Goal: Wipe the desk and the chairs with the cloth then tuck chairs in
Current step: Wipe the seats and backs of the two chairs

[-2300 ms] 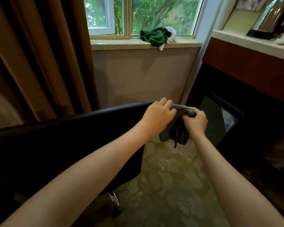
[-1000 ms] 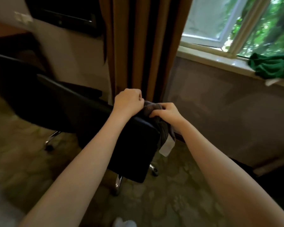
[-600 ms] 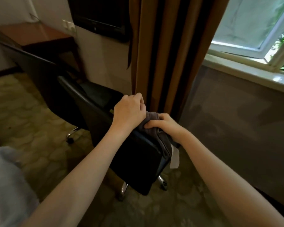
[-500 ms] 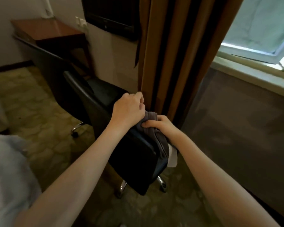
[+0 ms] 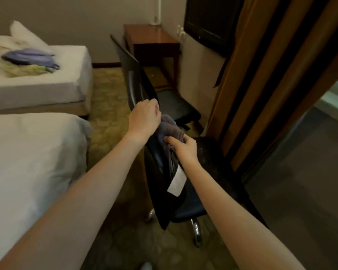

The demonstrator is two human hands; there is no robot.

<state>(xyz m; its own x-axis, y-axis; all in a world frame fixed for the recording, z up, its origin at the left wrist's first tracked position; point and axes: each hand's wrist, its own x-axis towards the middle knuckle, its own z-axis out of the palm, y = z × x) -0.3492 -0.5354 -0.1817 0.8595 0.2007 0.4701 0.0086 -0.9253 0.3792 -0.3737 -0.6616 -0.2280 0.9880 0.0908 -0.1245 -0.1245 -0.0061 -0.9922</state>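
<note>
HOTEL ROOM, CHAIR-WIPING STEP: From my remote station I see both hands at the top edge of the near chair (image 5: 162,193). The left hand (image 5: 144,116) is curled over the backrest's rim. The right hand (image 5: 181,148) pinches the grey cloth (image 5: 170,129), which is bunched on that rim with its white tag (image 5: 177,182) hanging down the backrest.

I judge the chair wipe to be under way, with the backrest in hand and the seat not yet reached. The next move calls for dragging the cloth along and down the backrest while the left hand steadies the frame, since the chair stands on casters (image 5: 196,232) and could roll on the patterned carpet (image 5: 109,117).

To the left are two white beds, the near bed (image 5: 27,152) and the far bed (image 5: 47,80) with a bluish bundle (image 5: 27,56) on it. Beyond the hands a second chair (image 5: 174,108) stands pulled out from the wooden bench (image 5: 152,38) against the far wall. I cannot tell whether the bench has been wiped. A dark screen (image 5: 207,22) hangs above it, and brown curtains (image 5: 265,75) fill the right. Neither chair is tucked in.
</note>
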